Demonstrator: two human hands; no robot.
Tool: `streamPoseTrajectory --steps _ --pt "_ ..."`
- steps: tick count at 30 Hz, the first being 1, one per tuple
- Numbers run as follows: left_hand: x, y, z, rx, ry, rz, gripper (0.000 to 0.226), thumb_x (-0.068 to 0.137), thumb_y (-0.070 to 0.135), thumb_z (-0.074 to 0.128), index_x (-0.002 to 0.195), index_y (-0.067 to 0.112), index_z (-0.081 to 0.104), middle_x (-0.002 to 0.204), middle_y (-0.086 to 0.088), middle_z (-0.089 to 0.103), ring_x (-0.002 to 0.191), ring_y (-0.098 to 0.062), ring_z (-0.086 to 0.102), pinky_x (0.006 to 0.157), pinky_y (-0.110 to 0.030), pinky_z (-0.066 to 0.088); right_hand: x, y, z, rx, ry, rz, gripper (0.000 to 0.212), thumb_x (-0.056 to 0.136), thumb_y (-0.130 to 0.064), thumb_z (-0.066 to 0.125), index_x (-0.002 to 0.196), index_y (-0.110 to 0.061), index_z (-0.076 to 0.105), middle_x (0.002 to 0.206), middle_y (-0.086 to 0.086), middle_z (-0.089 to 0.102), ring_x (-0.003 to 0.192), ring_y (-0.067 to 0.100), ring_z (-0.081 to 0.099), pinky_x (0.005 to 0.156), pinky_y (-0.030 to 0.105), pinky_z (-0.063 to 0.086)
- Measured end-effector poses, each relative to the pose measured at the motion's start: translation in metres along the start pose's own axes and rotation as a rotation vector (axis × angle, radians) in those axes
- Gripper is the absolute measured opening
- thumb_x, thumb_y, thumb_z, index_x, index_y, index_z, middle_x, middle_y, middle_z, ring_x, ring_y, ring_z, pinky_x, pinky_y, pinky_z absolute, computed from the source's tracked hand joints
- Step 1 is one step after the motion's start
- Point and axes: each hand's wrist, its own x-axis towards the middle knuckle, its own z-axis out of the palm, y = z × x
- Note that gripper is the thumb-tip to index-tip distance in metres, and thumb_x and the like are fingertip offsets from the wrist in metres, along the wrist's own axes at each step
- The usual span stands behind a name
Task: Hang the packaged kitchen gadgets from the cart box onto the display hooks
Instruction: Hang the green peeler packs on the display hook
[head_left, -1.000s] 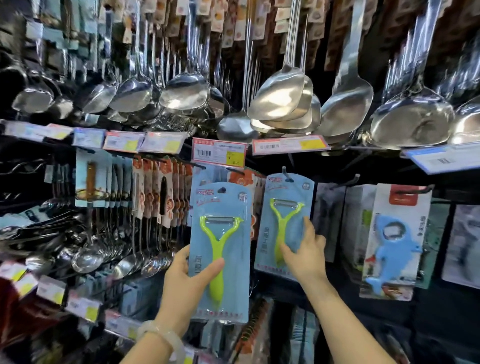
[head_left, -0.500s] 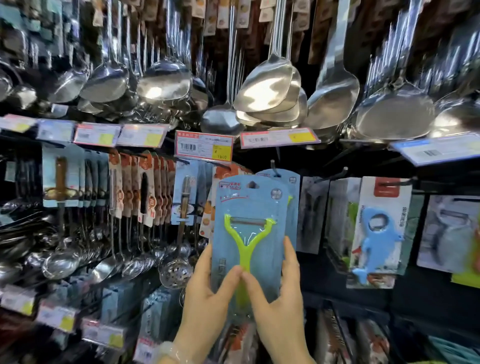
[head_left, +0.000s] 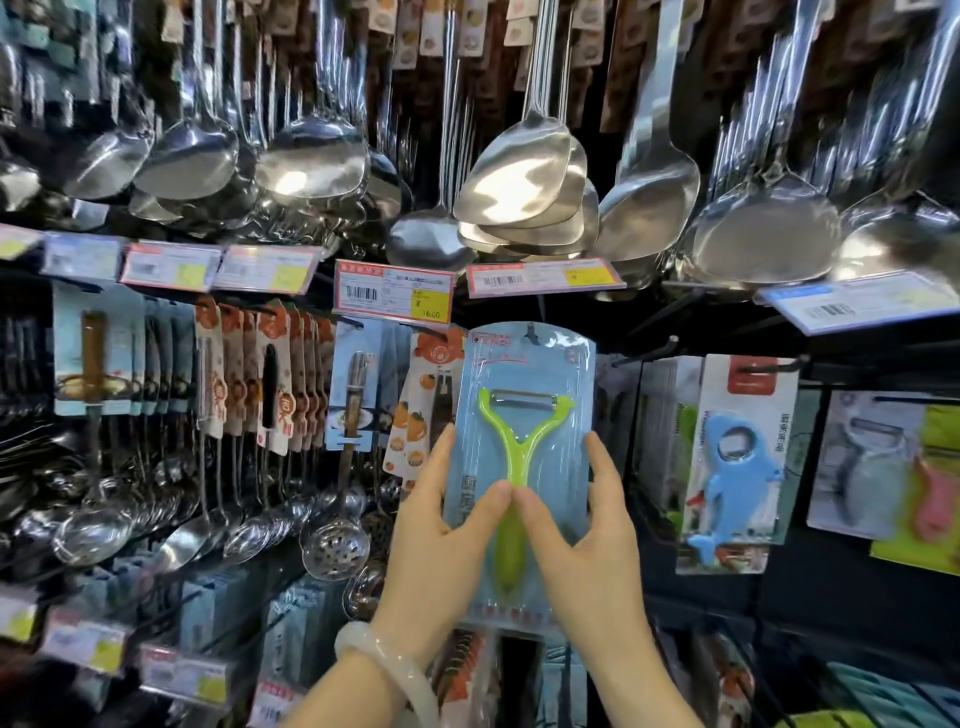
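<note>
Hanging upright, peeler pack (head_left: 524, 415), blade up; left hand (head_left: 441, 540), right hand (head_left: 587, 540) pinch it, grip clamped.

Dark store rack: steel ladles (head_left: 311, 156) hung above, price tags (head_left: 393, 291) midway, carded goods (head_left: 737, 457) below, glare overhead.

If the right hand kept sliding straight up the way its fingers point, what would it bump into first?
Probably the black display hook jutting out just above the right hand, beside the blue carded green peeler pack it holds; depth is uncertain.
</note>
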Motion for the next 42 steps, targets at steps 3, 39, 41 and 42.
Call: streamPoseTrajectory --steps 3,39,41,42 --pt "0.011 -0.004 0.000 0.043 -0.027 -0.025 0.068 0.089 0.026 0.061 0.147 0.031 0.024 0.135 0.032 0.023 0.125 0.014 0.020 0.099 -0.007 0.021 0.009 0.002 0.002 -0.056 -0.019 0.025 0.079 0.086 -0.039 0.061 0.148 -0.034 0.014 0.145 -0.026 0.021 0.137 -0.003 0.019 0.114 0.025 0.021" --pt "-0.247 -0.006 0.217 1.042 -1.054 0.347 0.059 0.091 0.021 0.041 0.147 0.013 0.024 0.154 -0.014 0.020 0.142 -0.032 0.021 0.114 -0.046 0.021 -0.234 0.087 -0.252 -1.438 -0.019 0.430 0.072 0.036 -0.016 0.091 0.104 -0.008 0.069 0.099 0.016 0.068 0.089 0.034 0.068 0.068 0.039 0.057" --pt "-0.290 -0.001 0.240 1.048 -1.184 0.330 0.068 0.095 0.025 0.047 0.150 0.017 0.009 0.158 -0.010 0.005 0.146 -0.029 0.006 0.117 -0.044 0.008 -0.277 0.081 -0.283 -1.469 -0.008 0.559 0.076 0.034 -0.019 0.093 0.106 -0.007 0.069 0.102 0.017 0.067 0.093 0.034 0.067 0.071 0.041 0.057" --pt "-0.311 0.003 0.251 1.041 -1.223 0.330 0.069 0.095 0.024 0.049 0.151 0.017 0.008 0.158 -0.011 0.004 0.146 -0.029 0.003 0.118 -0.043 0.006 -0.297 0.078 -0.298 -1.465 -0.008 0.642 0.077 0.040 -0.021 0.092 0.111 -0.007 0.067 0.108 0.018 0.064 0.099 0.035 0.065 0.075 0.042 0.055"
